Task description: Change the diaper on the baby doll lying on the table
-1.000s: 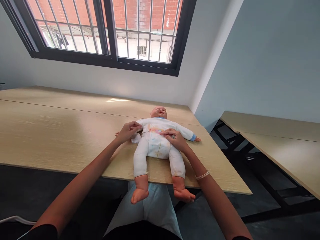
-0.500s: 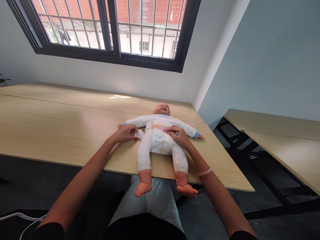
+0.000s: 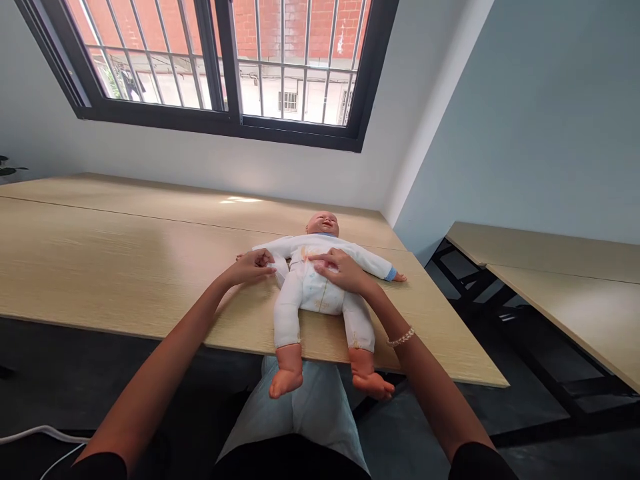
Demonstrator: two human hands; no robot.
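A baby doll (image 3: 315, 293) in a white suit lies on its back on the light wooden table (image 3: 125, 267), head toward the window, bare feet hanging over the near edge. My left hand (image 3: 250, 267) is at the doll's side under its arm, fingers pinched on a fold of the white cloth. My right hand (image 3: 340, 270) rests on the doll's chest and belly, fingers curled onto the front of the suit. A beaded bracelet (image 3: 401, 338) is on my right wrist.
A barred window (image 3: 225, 60) fills the wall behind the table. A second wooden table (image 3: 565, 280) stands to the right across a dark gap with black frame legs. A white cable (image 3: 30, 437) lies on the floor at lower left.
My right hand has slid up from the doll's waist to its chest. My left hand stays at the doll's side, still on the cloth. The view has shifted slightly.
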